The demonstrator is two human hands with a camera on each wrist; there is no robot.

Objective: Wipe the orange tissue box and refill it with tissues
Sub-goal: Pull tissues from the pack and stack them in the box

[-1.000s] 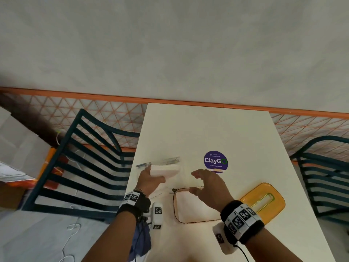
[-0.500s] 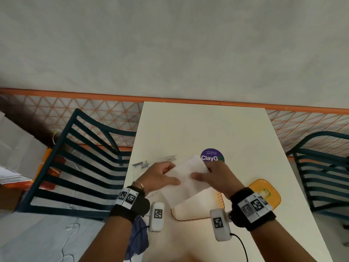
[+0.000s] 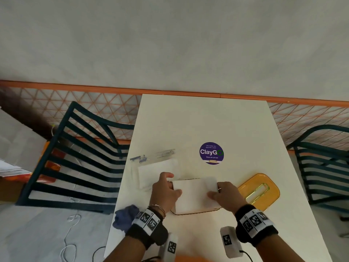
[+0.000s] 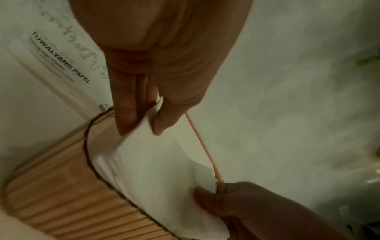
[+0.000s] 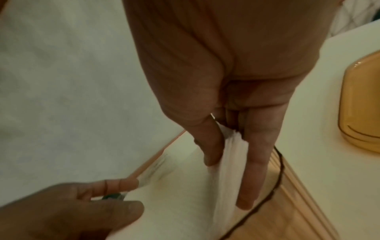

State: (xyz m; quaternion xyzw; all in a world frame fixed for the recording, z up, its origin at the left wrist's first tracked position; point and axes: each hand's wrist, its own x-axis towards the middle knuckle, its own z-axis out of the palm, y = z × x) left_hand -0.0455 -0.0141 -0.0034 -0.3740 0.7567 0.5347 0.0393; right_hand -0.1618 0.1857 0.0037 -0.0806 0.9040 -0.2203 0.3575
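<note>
The orange tissue box [image 3: 196, 212] stands lidless on the table near me, its ribbed wall [image 4: 61, 194] plain in the left wrist view. A white stack of tissues [image 3: 194, 193] lies lengthwise in its mouth. My left hand [image 3: 172, 188] pinches the stack's left end between thumb and fingers [image 4: 125, 126]. My right hand [image 3: 213, 194] pinches the right end, its fingers [image 5: 252, 162] reaching down inside the box wall [image 5: 287, 203]. The box's orange lid [image 3: 258, 190] lies slot-up on the table just right of my right hand.
A clear pack of tissues [image 3: 156, 171] lies left of the box. A blue cloth [image 3: 126, 218] sits at the table's left edge. A purple round sticker [image 3: 211, 153] is on the tabletop beyond. Dark slatted chairs [image 3: 79, 159] flank the table.
My left hand lifted the tissue stack from the pack and my right hand joined it. Both hands brought the stack toward me and lowered it into the box.
</note>
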